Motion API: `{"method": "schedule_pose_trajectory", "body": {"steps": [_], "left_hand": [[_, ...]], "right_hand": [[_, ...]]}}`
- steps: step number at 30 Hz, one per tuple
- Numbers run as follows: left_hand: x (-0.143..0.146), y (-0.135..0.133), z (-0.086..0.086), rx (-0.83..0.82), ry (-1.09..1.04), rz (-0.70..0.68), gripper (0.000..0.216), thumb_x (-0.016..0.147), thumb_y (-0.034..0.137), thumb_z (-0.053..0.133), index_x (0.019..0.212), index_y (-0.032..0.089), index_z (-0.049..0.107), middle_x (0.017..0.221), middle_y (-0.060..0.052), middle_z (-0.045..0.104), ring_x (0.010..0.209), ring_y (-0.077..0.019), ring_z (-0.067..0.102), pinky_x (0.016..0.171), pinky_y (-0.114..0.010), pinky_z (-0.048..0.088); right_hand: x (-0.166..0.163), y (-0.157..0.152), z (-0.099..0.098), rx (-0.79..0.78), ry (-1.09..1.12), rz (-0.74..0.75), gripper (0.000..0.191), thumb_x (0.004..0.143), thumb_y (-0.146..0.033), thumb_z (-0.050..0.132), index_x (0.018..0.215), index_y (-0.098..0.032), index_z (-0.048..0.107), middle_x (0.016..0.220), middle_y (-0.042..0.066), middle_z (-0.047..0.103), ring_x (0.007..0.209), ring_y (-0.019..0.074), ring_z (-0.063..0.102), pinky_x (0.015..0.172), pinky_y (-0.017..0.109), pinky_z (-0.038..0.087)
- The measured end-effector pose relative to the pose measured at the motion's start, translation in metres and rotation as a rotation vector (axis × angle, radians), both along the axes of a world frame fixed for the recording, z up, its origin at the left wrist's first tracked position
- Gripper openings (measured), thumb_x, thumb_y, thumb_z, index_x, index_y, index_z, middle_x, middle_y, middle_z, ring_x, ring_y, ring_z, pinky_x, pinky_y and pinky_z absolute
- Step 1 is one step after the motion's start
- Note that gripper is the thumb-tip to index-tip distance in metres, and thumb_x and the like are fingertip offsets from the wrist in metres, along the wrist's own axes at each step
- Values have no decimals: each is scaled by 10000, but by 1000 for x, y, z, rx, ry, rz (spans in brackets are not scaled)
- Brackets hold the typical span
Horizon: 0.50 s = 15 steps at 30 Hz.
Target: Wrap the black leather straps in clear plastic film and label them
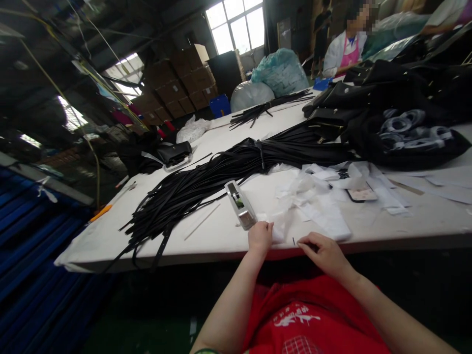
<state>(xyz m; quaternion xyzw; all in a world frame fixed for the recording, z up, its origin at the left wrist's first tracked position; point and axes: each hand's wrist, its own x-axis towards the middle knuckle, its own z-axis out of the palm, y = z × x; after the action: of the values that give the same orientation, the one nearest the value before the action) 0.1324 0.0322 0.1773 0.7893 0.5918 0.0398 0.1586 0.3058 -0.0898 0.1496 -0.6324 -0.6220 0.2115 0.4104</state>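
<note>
My left hand (260, 237) is closed at the table's front edge, beside the near end of a grey tape dispenser (245, 216). Thin white wrapping paper (282, 222) lies right against its fingers; whether they grip it I cannot tell. My right hand (324, 253) is also closed, thumb and fingertips pinched together just over the edge. Close to those fingertips is a tiny dark strip (294, 241); anything inside the pinch is too small to name. Behind both hands stretches a large tied bundle of black straps (206, 172).
Crumpled white paper (324, 211) and a phone-like object (361, 193) lie right of centre. Black bags (398, 88) with clear plastic rings (405, 130) pile up at right. An orange-handled tool (101, 213) lies at the left edge. A co-worker in a pink apron (348, 51) is across the table.
</note>
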Motion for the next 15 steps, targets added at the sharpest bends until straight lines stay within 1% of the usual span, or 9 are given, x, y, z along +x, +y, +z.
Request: {"method": "schedule_pose_trajectory", "body": {"steps": [3, 7, 8, 10, 12, 15], "left_hand": [[-2, -2, 5, 61, -10, -44, 391, 1003, 342, 402, 901, 181, 744, 966, -108, 730, 906, -218, 673, 818, -300, 464], [-6, -7, 18, 162, -57, -98, 332, 1015, 301, 377, 1057, 230, 699, 1083, -76, 701, 1047, -197, 617, 928, -280, 423], [-7, -8, 22, 185, -65, -97, 334, 1018, 300, 366, 1069, 229, 689, 1092, -78, 697, 1064, -197, 606, 943, -278, 412], [-8, -11, 30, 224, -81, -80, 343, 1022, 303, 351, 1028, 218, 683, 1064, -82, 701, 1045, -196, 607, 931, -271, 407], [-8, -16, 37, 228, -101, -50, 358, 1024, 316, 337, 959, 219, 674, 976, -73, 716, 957, -189, 633, 849, -260, 422], [-10, -28, 46, 182, -115, -65, 378, 1018, 372, 335, 878, 234, 658, 834, -51, 722, 803, -183, 653, 700, -260, 408]], "right_hand": [[-1, 0, 0, 4, 17, -2, 179, 880, -333, 585, 810, -232, 716, 794, 33, 717, 751, 204, 665, 700, 313, 508], [-2, 2, 1, 14, 38, -21, 188, 871, -352, 588, 802, -239, 721, 796, 37, 721, 746, 210, 661, 699, 319, 509], [-2, 3, 2, 7, 54, -27, 204, 870, -370, 589, 785, -238, 719, 789, 39, 718, 745, 214, 658, 702, 324, 507], [-6, 7, 5, -34, 145, -13, 249, 869, -425, 593, 778, -232, 722, 778, 44, 714, 751, 222, 655, 717, 335, 507], [-13, 14, 8, -118, 378, 65, 325, 872, -505, 577, 879, -225, 742, 811, 55, 727, 777, 229, 665, 736, 349, 518], [-29, 32, 16, -214, 925, 200, 449, 865, -589, 559, 1061, -218, 720, 946, 80, 750, 886, 237, 689, 813, 373, 540]]}}
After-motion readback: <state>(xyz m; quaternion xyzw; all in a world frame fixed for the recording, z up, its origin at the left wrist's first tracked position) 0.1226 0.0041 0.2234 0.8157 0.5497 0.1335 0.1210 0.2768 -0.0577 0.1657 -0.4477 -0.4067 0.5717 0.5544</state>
